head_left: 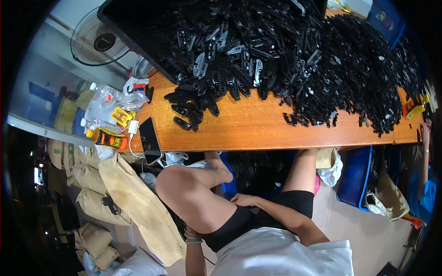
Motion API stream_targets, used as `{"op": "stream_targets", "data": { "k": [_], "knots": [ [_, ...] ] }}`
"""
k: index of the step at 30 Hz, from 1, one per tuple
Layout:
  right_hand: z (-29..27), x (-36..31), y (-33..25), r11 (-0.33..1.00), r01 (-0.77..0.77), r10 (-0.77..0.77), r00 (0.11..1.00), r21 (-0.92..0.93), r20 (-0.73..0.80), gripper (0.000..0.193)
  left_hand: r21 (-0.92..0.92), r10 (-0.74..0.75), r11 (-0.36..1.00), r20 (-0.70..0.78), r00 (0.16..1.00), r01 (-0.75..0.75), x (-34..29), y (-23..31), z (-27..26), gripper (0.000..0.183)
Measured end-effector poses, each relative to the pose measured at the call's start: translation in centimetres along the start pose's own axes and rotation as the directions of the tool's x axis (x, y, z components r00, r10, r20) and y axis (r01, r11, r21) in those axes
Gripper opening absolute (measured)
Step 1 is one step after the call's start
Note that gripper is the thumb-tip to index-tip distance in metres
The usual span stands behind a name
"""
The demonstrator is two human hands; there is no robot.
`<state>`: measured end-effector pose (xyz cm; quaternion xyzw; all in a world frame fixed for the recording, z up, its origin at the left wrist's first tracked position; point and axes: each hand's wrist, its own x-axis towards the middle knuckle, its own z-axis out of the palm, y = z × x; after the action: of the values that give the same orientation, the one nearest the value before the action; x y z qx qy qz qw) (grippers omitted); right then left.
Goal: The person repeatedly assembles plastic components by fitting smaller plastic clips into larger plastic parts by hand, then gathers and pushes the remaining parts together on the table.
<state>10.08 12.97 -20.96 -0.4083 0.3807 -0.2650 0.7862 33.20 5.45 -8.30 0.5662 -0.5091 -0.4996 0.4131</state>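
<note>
My right hand [245,200] rests on my lap by the hem of my black shorts, fingers loosely extended and holding nothing. My left forearm [195,255], with a bracelet at the wrist, goes down beside my left thigh, which hides the hand's fingers. Neither hand touches the wooden table [258,126] in front of me. On it lies a large heap of long, slotted black plastic parts [221,55]. To its right is a heap of much smaller black plastic pieces [354,73]. Several of the long parts [186,110] lie loose at the heap's near left edge.
A phone [150,138], white charger [133,127] and drink bottle [109,139] crowd the table's left end, near a fan [103,42]. Blue bins stand below [228,187] and right [353,179]. Paper sacks [92,211] line the left. Another person's arm [426,138] reaches in at right.
</note>
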Motion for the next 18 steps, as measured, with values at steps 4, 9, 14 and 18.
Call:
{"op": "stream_targets", "data": {
  "k": [4,9,14,18],
  "knots": [
    [-0.4,0.0,2.0,0.998,-0.01,0.009,1.0,0.061,0.013,0.036,-0.088,-0.046,0.995,0.075,0.996,0.052,0.3,-1.6,-1.2,0.019],
    [0.7,-2.7,-1.0,0.952,-0.128,0.055,0.965,0.278,0.256,0.05,0.187,0.146,0.971,0.024,0.989,-0.148,6.5,12.1,2.9,0.023],
    [1.2,-2.0,-1.4,0.997,-0.075,0.075,0.997,-0.01,0.003,0.047,0.233,0.344,0.882,0.275,0.898,-0.409,12.2,19.4,5.3,0.029],
    [0.5,-3.3,1.0,0.991,-0.131,0.132,0.989,0.007,-0.063,0.042,0.302,0.245,0.82,0.582,0.776,-0.486,19.2,20.3,13.0,0.031]
  ]
}}
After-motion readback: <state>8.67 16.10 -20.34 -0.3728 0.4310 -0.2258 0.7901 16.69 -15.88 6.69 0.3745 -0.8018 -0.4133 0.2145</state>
